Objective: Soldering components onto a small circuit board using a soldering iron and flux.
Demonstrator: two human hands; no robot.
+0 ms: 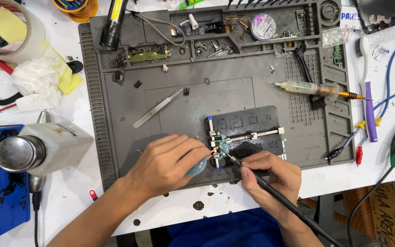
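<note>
your right hand (270, 174) pinches the iron (270, 192) like a pen, tip on the board (221, 148) clamped in the holder (248, 135); left hand (168, 164) curls round the wire (212, 151). keep both wrists braced on the mat (179, 100).

Tweezers (157, 108) are lying behind the left hand (168, 163); a clamped circuit board (221, 148) is sitting between it and the right hand (270, 176).

A single head-worn camera looks almost straight down on the white worktop (344, 178) from close above. Its near edge runs along the bottom of the view, where both forearms enter. The grey repair mat (174, 96) fills the middle; no second view exists.
</note>
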